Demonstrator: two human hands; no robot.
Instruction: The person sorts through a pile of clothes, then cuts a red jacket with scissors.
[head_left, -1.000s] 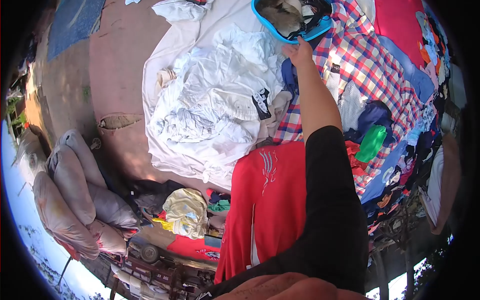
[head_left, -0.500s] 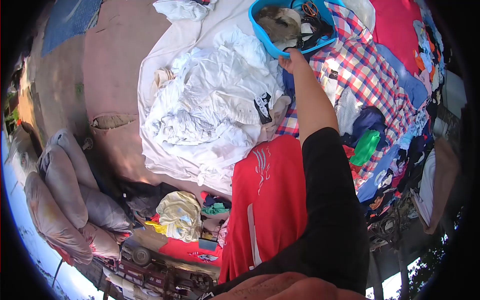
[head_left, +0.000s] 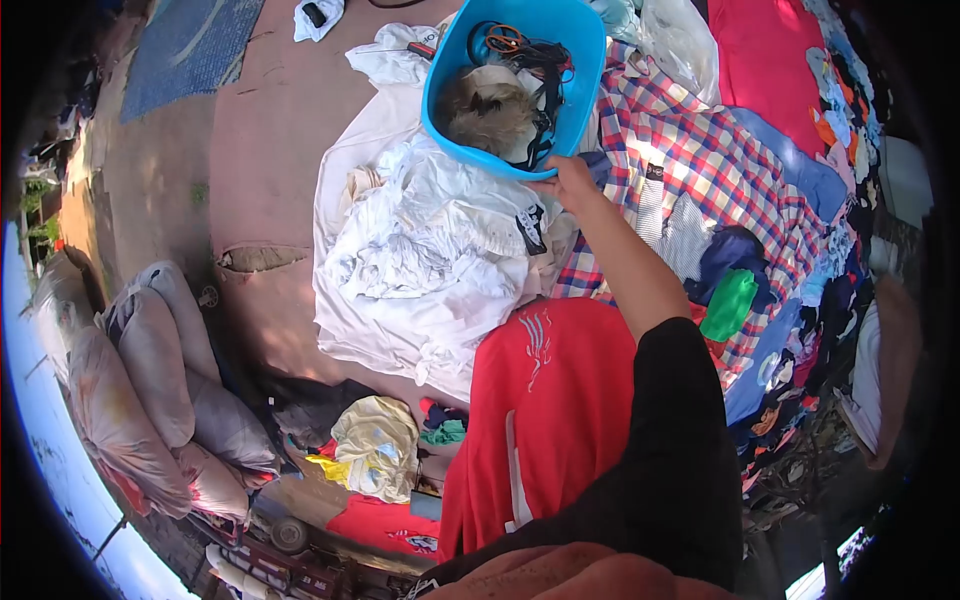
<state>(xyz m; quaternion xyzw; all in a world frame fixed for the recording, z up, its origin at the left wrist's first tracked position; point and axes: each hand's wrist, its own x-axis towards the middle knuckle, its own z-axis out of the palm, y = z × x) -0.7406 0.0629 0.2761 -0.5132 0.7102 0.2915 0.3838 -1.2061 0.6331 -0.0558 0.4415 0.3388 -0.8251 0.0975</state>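
My right hand reaches forward on a black-sleeved arm and grips the near rim of a blue plastic basin. The basin holds a tan furry item, black cords and something orange. It sits over a heap of white clothes spread on a white sheet. A red garment hangs close below my arm. My left hand does not show.
A checked red-and-blue cloth with piles of coloured clothes lies to the right. Stuffed grey sacks are stacked at the left. Bare pinkish ground runs beside the sheet, with a blue mat beyond. Another clothes pile lies lower down.
My right hand has closed on the basin's rim and the basin has come nearer, over the white clothes. The view has shifted with it.
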